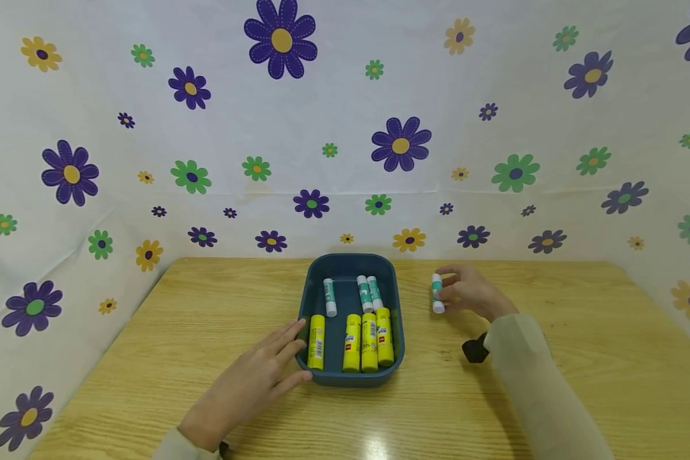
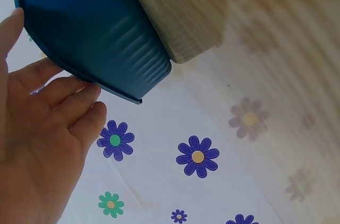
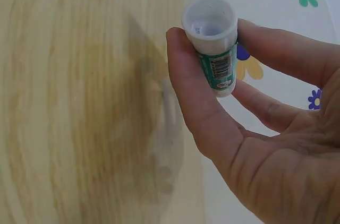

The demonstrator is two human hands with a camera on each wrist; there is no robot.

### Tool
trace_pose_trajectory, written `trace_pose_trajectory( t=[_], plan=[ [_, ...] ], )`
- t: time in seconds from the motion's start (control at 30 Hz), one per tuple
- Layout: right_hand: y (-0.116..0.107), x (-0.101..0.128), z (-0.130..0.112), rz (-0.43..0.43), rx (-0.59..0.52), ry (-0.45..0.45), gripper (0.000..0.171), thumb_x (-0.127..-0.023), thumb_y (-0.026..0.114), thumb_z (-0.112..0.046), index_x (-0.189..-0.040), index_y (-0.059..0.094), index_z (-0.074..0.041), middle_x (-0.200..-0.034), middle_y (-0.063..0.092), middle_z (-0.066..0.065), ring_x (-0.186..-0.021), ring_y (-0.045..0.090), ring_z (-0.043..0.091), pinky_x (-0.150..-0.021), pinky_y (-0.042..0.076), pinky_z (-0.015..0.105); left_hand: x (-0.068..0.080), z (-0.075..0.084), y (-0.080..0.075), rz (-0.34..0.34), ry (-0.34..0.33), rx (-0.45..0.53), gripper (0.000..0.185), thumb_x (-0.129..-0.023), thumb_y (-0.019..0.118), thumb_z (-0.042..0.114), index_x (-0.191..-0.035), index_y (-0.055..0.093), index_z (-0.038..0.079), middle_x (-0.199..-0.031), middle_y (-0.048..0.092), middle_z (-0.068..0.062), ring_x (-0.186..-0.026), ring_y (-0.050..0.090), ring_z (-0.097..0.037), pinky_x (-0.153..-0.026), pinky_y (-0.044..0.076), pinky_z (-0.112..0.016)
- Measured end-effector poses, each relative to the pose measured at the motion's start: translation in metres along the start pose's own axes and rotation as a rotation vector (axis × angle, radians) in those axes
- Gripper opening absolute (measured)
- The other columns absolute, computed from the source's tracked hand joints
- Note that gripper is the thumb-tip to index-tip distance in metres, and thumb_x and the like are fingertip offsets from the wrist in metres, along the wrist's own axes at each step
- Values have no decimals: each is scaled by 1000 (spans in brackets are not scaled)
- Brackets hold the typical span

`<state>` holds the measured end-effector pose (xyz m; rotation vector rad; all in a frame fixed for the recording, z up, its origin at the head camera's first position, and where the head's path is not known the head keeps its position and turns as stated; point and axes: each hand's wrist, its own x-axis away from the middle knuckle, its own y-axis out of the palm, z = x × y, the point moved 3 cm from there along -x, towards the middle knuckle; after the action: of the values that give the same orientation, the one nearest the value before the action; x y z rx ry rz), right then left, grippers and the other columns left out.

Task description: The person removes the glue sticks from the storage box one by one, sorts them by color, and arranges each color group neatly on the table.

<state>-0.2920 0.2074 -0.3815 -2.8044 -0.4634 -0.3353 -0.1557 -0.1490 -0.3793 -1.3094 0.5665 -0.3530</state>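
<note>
Two hands at work on the tabletop (image 1: 149,358).
My left hand (image 1: 253,377) lies spread, fingers straight against the tray (image 1: 347,378) rim; four yellow sticks (image 1: 368,342) inside; farther right, my right hand (image 1: 471,295) pinches a green stick (image 1: 437,294) between thumb and fingers.
</note>
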Motion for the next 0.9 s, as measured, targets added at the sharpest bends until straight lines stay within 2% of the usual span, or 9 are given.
trace_pose_trajectory(
  t=[0.13,0.4,0.67,0.9],
  plan=[
    [-2,-3,6,18,30,34,62,-85,57,4,-138,24,6,-125,33,28,-94,52,32,-79,52,42,0,1,0,4,-8,8,53,-90,40,56,-116,58,12,-146,30,-8,-132,29,-21,-99,38,-37],
    [-3,-5,11,36,47,60,63,-83,57,6,-138,25,6,-126,34,28,-95,52,32,-77,53,42,0,1,-1,4,-9,26,47,-90,44,53,-112,57,14,-146,30,-9,-132,29,-21,-97,40,-35],
    [-1,-7,10,76,120,46,64,-82,61,4,-137,28,5,-125,36,30,-92,55,31,-73,55,38,3,-2,-3,33,14,11,44,-90,46,52,-111,58,15,-144,34,-9,-131,31,-20,-95,42,-36],
    [1,-8,10,90,234,21,64,-80,64,3,-134,30,8,-114,44,31,-83,58,28,-68,56,37,2,-1,-4,6,-12,35,45,-89,48,51,-112,58,14,-145,32,-8,-131,30,-21,-97,40,-37]
  ],
)
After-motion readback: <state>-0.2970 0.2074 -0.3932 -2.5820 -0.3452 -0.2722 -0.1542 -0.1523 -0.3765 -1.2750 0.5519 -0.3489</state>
